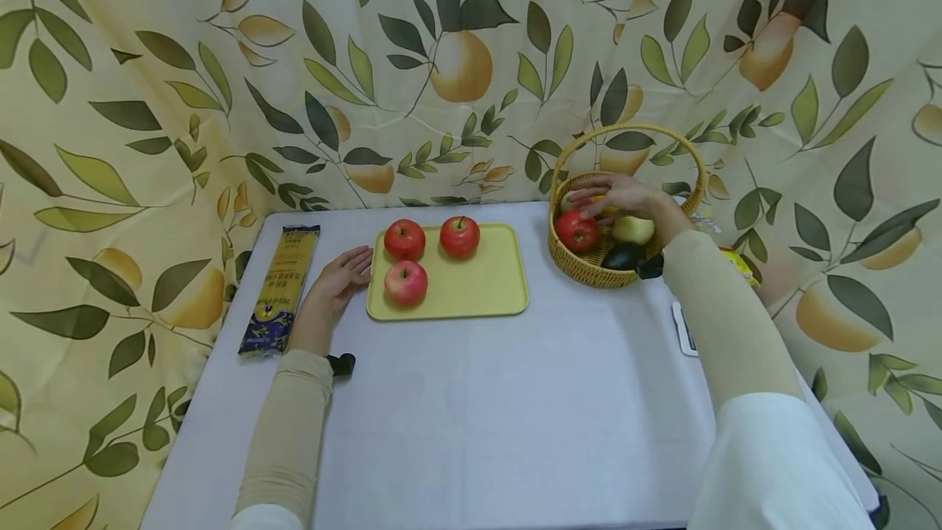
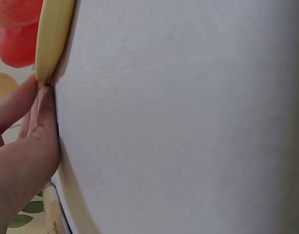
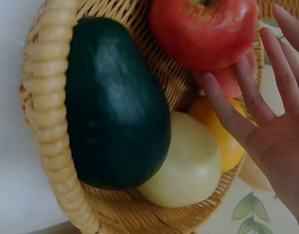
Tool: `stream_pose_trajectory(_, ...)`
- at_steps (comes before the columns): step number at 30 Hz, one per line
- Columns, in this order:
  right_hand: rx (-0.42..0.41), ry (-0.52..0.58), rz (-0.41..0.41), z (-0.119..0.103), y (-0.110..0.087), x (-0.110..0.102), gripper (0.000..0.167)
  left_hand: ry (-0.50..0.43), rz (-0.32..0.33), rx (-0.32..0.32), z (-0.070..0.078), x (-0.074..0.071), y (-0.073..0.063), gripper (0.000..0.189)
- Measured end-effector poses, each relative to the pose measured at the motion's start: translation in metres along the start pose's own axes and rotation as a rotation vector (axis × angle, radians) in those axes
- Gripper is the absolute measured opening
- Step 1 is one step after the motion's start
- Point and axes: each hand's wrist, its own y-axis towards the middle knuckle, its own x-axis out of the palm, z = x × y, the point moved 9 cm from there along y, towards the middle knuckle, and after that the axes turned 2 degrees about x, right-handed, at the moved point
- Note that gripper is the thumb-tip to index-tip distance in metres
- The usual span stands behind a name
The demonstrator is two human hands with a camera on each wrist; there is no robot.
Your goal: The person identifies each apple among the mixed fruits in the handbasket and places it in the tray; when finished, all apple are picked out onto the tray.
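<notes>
My left hand [image 1: 342, 276] is at the left edge of a yellow tray [image 1: 478, 285], thumb and fingertips pinching its rim close to the tabletop. On the tray sit three apples: one red [image 1: 404, 240], one red with a stem showing [image 1: 459, 237] and one pinkish [image 1: 405, 283]. Over a wicker basket [image 1: 589, 272] at right, my right hand [image 1: 625, 193] spreads its fingers, fingertips right at a red apple [image 3: 203, 34]. Beside that apple lie a dark green, avocado-shaped fruit [image 3: 118, 107], a pale green round fruit [image 3: 188, 161] and an orange-yellow fruit [image 3: 227, 141].
A golden packet [image 1: 283, 285] with a blue end lies left of my left hand. The basket's tall handle [image 1: 625, 129] arches above my right hand. A white-edged flat object [image 1: 684, 330] and a yellow packet [image 1: 739, 264] show beside my right arm. Patterned cloth [image 1: 471, 137] hangs behind the table.
</notes>
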Motion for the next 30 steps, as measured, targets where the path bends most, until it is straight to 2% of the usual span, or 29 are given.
stream_pose_trajectory(4,0.044,-0.008,-0.029,0.010,0.002,0.001,0.072,-0.004,0.001,-0.002,0.000,0.000,-0.001,0.085)
stream_pose_trajectory(9,0.087,-0.028,-0.103,0.021,0.003,0.009,0.077,-0.009,-0.005,-0.006,0.000,0.000,-0.001,0.085)
stream_pose_trajectory(12,0.087,-0.081,-0.118,0.025,0.003,0.011,0.078,-0.022,0.001,-0.013,-0.001,0.000,-0.001,0.085)
stream_pose_trajectory(26,0.090,-0.113,0.012,0.022,0.005,0.008,0.075,-0.011,0.005,-0.004,0.000,0.002,-0.003,0.085)
stream_pose_trajectory(30,0.089,-0.073,0.081,0.021,0.004,0.001,0.074,-0.013,0.009,-0.010,0.001,0.001,-0.003,0.085)
